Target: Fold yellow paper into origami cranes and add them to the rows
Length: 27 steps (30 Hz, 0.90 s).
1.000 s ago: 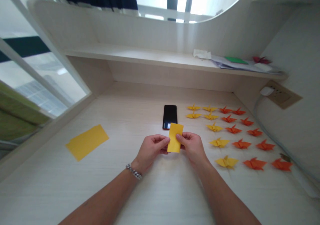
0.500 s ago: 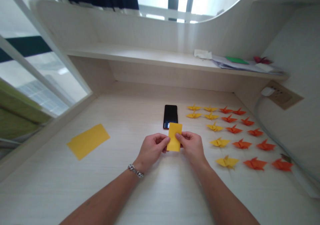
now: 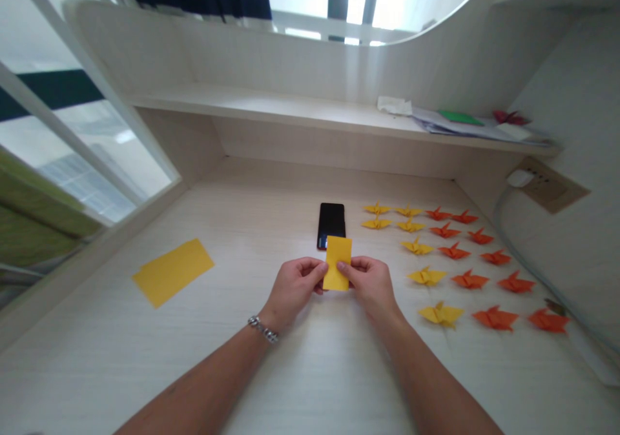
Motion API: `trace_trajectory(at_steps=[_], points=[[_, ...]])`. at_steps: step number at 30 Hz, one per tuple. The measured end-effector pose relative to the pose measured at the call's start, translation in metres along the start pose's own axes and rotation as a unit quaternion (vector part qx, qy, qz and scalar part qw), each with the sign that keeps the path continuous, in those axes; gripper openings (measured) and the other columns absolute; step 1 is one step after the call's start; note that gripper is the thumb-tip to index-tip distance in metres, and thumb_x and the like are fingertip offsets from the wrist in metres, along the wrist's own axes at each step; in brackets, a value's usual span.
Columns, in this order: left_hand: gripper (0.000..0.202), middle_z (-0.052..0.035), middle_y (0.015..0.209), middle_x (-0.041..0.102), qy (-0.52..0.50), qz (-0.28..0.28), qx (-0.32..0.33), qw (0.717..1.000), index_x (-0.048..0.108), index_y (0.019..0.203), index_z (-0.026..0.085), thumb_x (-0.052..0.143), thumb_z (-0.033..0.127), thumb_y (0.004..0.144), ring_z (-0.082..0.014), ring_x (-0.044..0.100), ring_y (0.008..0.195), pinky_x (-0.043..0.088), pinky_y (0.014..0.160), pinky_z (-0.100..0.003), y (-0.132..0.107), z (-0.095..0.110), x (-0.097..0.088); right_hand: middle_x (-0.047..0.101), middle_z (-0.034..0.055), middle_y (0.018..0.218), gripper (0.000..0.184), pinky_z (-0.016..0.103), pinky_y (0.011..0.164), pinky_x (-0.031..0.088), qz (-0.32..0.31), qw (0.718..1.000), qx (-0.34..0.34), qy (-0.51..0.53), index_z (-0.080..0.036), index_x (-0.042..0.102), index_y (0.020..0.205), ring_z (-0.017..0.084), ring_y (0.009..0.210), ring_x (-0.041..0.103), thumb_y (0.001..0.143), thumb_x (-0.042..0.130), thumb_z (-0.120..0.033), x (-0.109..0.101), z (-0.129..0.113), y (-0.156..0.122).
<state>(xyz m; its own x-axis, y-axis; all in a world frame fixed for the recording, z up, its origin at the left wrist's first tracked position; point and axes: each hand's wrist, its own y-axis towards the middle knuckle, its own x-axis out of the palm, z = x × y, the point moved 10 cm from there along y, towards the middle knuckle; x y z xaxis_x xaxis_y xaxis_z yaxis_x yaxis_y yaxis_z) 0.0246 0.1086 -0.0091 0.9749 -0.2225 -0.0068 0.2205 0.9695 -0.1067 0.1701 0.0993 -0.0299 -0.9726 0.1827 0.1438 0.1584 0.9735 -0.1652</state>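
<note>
A folded yellow sheet of paper (image 3: 338, 248), a narrow upright rectangle, is held between my two hands above the desk. My left hand (image 3: 298, 286) pinches its left edge, thumb in front and fingers behind. On the right side, my right hand (image 3: 372, 281) grips it the same way, its thumb lying on the front face. Just beyond the paper lies a black phone (image 3: 332, 221), its near end partly covered by the sheet. Flat yellow sheets (image 3: 174, 272) rest overlapping on the desk to the left.
Rows of yellow paper cranes (image 3: 426, 276) and orange paper cranes (image 3: 469, 280) stand on the right of the desk. A white charger (image 3: 520, 177) sits in the wall socket, its cable (image 3: 523, 261) running down the right side. Papers (image 3: 436, 125) lie on the shelf above.
My right thumb has slid slightly left on the yellow paper. Both hands keep their hold, and the rest stays in place apart from a slight camera shift.
</note>
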Motion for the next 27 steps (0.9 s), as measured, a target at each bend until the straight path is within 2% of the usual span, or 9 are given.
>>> trace_trajectory(at_steps=[6, 12, 16, 21, 24, 27], points=[[0.027, -0.0055, 0.065, 0.066, -0.056, -0.008, -0.025, 0.998, 0.067, 0.077, 0.010, 0.063, 0.037, 0.076, -0.0104, 0.056, 0.054, 0.046, 0.049, -0.019, 0.001, -0.007, 0.003, 0.072, 0.0091, 0.071, 0.029, 0.030, 0.060, 0.053, 0.003, 1.000, -0.009, 0.003, -0.011, 0.070, 0.080, 0.022, 0.065, 0.067, 0.063, 0.074, -0.034, 0.000, -0.005, -0.001], [0.032, -0.0088, 0.074, 0.069, -0.049, 0.002, -0.047, 0.998, 0.065, 0.086, 0.008, 0.071, 0.034, 0.068, -0.0128, 0.061, 0.059, 0.049, 0.052, -0.021, 0.000, -0.013, 0.000, 0.072, 0.0095, 0.072, 0.029, 0.029, 0.057, 0.051, 0.017, 1.000, -0.011, -0.011, -0.010, 0.070, 0.078, 0.021, 0.063, 0.066, 0.062, 0.074, -0.035, -0.002, -0.007, -0.003], [0.031, -0.0082, 0.072, 0.069, -0.053, 0.014, -0.048, 0.997, 0.066, 0.083, 0.008, 0.073, 0.034, 0.066, -0.0130, 0.061, 0.057, 0.049, 0.051, -0.021, 0.000, -0.013, -0.001, 0.072, 0.0084, 0.070, 0.029, 0.027, 0.056, 0.050, 0.021, 1.000, -0.013, -0.008, -0.011, 0.070, 0.077, 0.019, 0.061, 0.065, 0.062, 0.074, -0.036, -0.001, -0.010, -0.005], [0.029, -0.0070, 0.070, 0.069, -0.059, 0.030, -0.038, 0.997, 0.067, 0.079, 0.009, 0.074, 0.033, 0.064, -0.0133, 0.061, 0.056, 0.051, 0.051, -0.023, 0.001, -0.009, -0.006, 0.071, 0.0076, 0.072, 0.035, 0.026, 0.054, 0.049, -0.013, 1.000, 0.008, 0.005, -0.011, 0.069, 0.081, 0.017, 0.060, 0.063, 0.063, 0.073, -0.041, 0.007, -0.007, -0.005], [0.028, -0.0063, 0.068, 0.069, -0.055, 0.053, -0.025, 0.997, 0.067, 0.077, 0.009, 0.075, 0.032, 0.063, -0.0128, 0.061, 0.055, 0.051, 0.050, -0.022, 0.001, -0.005, -0.012, 0.068, 0.0061, 0.063, 0.037, 0.024, 0.047, 0.045, -0.017, 0.999, 0.032, -0.010, -0.011, 0.068, 0.074, 0.014, 0.051, 0.058, 0.063, 0.072, -0.046, 0.008, 0.001, -0.004], [0.028, -0.0059, 0.067, 0.069, -0.058, 0.062, -0.013, 0.996, 0.067, 0.077, 0.009, 0.074, 0.034, 0.064, -0.0124, 0.060, 0.053, 0.051, 0.050, -0.023, 0.000, -0.002, -0.013, 0.063, 0.0032, 0.054, 0.036, 0.023, 0.045, 0.043, 0.007, 1.000, -0.004, -0.029, -0.011, 0.067, 0.070, 0.012, 0.046, 0.054, 0.064, 0.072, -0.046, 0.005, -0.004, -0.003]])
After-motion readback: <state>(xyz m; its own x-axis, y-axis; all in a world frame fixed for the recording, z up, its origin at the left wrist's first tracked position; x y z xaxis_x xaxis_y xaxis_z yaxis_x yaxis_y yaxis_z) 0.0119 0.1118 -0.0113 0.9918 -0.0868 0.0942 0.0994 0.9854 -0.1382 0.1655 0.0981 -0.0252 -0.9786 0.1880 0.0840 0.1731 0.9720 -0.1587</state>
